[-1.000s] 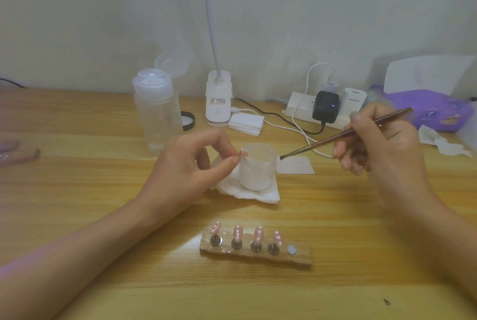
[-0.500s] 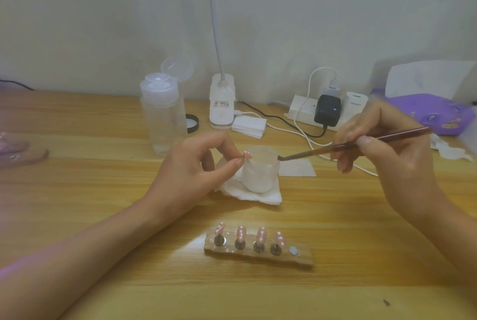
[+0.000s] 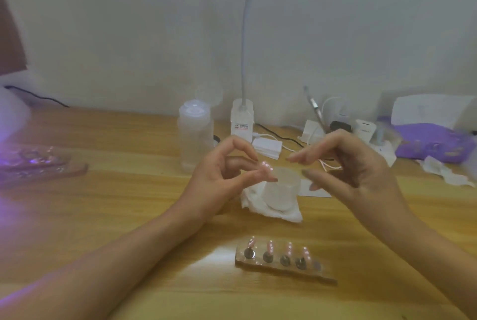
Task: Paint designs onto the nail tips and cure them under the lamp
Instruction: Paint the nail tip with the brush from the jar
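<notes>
My left hand pinches a pink nail tip between thumb and forefinger, just above a small frosted jar. My right hand is close on the jar's right, its straight fingers reaching toward the nail tip. The thin brush sticks up behind that hand, its lower end hidden in the hand. Near the front of the table a wooden holder carries several pink nail tips on round studs.
The jar sits on a white tissue. Behind stand a clear pump bottle, a white gooseneck lamp base, a power strip with cables and a purple pack. A clear tray with purple glow lies far left.
The brush swung from lying level with its tip at the jar to pointing upward behind my right hand. My right fingers stretched toward the nail tip. The camera view tilted upward.
</notes>
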The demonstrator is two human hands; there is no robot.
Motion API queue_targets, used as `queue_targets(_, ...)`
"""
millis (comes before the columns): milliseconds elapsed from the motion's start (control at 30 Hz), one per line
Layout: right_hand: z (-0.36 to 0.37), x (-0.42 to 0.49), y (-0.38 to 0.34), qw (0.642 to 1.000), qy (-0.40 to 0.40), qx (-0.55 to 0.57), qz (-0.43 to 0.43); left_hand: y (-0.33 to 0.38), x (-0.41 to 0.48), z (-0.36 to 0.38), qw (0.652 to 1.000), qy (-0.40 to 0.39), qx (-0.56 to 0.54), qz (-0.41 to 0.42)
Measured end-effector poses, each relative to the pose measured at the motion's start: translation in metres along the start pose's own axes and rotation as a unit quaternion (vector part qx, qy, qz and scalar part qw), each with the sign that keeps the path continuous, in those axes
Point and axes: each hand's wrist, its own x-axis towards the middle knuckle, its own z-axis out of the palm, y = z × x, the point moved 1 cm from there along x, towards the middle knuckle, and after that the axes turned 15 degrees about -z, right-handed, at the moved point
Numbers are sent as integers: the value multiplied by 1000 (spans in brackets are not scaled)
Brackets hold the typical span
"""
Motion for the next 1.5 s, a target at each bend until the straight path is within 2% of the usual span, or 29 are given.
queue_targets(133,25,8,-5,1000,-19,-3,7,-2,-2,-3,999,-19,-4,-25)
queue_targets(433,32,9,-16,997,38,-17,67,0,-2,-1,999,-19,-16,-48)
queue_targets(633,3,-52,-30,982,59,-28,178,-5,0,-6,995,84,-10,-44)
queue_targets(767,2,-80,-33,976,47,-1,213,-8,4,-9,994,95,-37,-41)
queue_targets(1133,-3,-80,-34,982,-22,-6,186,-8,3,-8,994,84,-33,-58)
queue_targets(1300,-23,-53,-46,990,22,-83,112,-7,1,-6,999,25,-3,-40)
queue_targets(1400,-5,-23,-59,989,-71,-127,37,-8,-1,-2,998,-46,21,-21)
queue_targets(1500,30,-3,-65,948,-189,-257,-11,-6,-3,-2,995,-87,-30,-26)
